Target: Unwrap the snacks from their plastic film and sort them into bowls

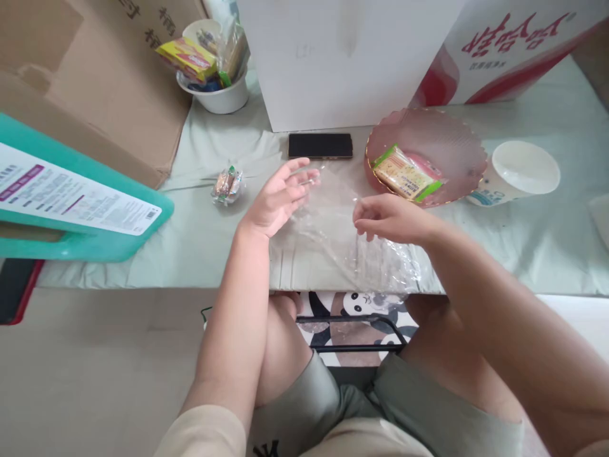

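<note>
A crumpled clear plastic bag (333,222) lies on the cloth-covered table between my hands, its lower end reaching the front edge. My left hand (280,198) is at the bag's upper left side, palm turned inward and fingers apart, with the fingertips close to the thin plastic. Over the bag's right part, my right hand (392,218) has its fingers bent down and drawn together at the plastic; the grip is partly hidden. Just beyond it, a pink scalloped bowl (457,146) holds a green-ended snack packet (406,173) and a pink item.
A phone (320,145) lies behind the bag. Small wrapped snacks (227,186) sit to the left, a paper tub (518,171) to the right. A white bowl of packets (221,98), large boxes (342,63) and a teal container (143,244) border the table.
</note>
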A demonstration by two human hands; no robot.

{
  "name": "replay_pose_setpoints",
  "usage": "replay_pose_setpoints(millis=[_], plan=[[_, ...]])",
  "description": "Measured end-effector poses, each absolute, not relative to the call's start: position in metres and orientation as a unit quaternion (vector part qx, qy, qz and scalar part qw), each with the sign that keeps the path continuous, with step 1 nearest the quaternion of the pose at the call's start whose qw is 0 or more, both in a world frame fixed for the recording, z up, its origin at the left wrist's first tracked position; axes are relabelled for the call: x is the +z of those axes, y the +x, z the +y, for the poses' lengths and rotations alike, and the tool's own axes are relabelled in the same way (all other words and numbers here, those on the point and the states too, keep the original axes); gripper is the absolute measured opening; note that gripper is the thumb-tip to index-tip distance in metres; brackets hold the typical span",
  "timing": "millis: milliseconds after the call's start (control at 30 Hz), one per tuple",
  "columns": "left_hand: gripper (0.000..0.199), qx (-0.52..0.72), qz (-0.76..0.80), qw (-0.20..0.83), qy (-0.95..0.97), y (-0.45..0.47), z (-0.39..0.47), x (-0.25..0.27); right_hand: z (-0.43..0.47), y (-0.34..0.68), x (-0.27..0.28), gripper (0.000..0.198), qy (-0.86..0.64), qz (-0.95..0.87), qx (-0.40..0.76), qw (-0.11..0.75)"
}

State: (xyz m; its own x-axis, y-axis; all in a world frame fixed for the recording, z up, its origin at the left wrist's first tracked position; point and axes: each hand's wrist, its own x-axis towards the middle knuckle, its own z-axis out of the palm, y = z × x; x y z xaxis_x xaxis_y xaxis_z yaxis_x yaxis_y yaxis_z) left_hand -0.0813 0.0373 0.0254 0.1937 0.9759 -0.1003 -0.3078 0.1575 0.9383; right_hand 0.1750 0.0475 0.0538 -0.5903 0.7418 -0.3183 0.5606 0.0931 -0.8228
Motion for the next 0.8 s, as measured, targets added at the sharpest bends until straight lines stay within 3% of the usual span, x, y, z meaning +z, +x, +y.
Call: replay_pose_setpoints(millis=[67, 133, 267, 367, 500, 667, 800], plan=[[0.047, 0.540, 0.405, 0.639, 0.368, -0.077, 0.040, 0.021, 0.031, 0.182, 0.052, 0.009, -0.473, -0.667, 0.534, 0.217], [0.051, 0.538, 0.407, 0.657, 0.338, -0.065, 0.038, 0.016, 0.018, 0.187, 0.045, 0.017, -0.479, -0.605, 0.549, 0.321], [0.058, 0.437, 0.373, 0.751, 0.325, -0.028, 0.024, 0.007, 0.004, 0.192, 0.025, 0.029, -0.471, -0.533, 0.551, 0.436], [0.050, 0.363, 0.372, 0.787, 0.332, -0.006, 0.012, 0.005, 0.001, 0.197, 0.018, 0.032, -0.464, -0.521, 0.543, 0.467], [0.030, 0.371, 0.436, 0.714, 0.403, 0.004, 0.010, 0.007, -0.003, 0.208, 0.016, 0.025, -0.506, -0.525, 0.498, 0.469], [0.032, 0.349, 0.449, 0.671, 0.476, 0.003, 0.014, 0.010, -0.004, 0.220, 0.012, 0.018, -0.560, -0.553, 0.460, 0.412], [0.025, 0.359, 0.453, 0.662, 0.478, 0.003, 0.016, 0.007, -0.002, 0.223, 0.005, 0.013, -0.524, -0.577, 0.430, 0.456]])
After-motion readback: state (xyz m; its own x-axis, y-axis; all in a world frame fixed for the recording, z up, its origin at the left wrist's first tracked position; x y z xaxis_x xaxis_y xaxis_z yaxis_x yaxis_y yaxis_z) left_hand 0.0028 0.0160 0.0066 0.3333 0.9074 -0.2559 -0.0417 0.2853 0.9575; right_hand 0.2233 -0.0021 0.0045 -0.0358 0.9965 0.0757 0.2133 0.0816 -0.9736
